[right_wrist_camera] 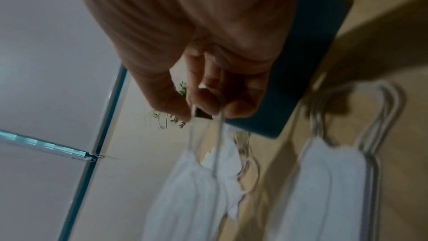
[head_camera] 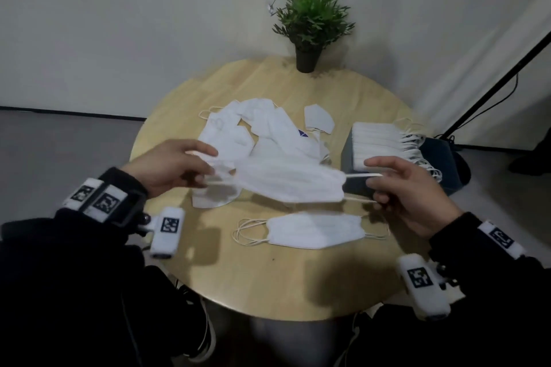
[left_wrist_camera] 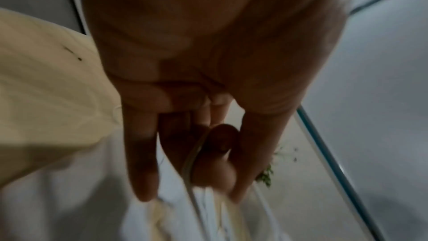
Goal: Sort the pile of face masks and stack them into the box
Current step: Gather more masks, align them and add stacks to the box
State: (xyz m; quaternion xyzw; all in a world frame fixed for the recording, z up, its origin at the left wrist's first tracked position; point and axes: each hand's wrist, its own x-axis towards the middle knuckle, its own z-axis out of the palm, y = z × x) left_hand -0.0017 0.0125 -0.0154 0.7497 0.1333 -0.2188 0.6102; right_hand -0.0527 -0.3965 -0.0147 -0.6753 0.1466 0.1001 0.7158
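Both hands pinch the ear loops: left hand (head_camera: 176, 165) on one end, right hand (head_camera: 408, 191) on the other. The mask (head_camera: 290, 180) hangs stretched flat above the desk (head_camera: 268, 277), probably to square it for stacking. Box (head_camera: 444, 158) sits at right, already holding a row. Loose pile (head_camera: 253, 128) behind; one flattened mask (head_camera: 316, 231) just below.

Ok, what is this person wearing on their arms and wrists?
Black long sleeves on both arms. Each wrist carries a band of white blocks printed with black square markers, and a white camera unit with its own marker hangs below. The hands are bare.
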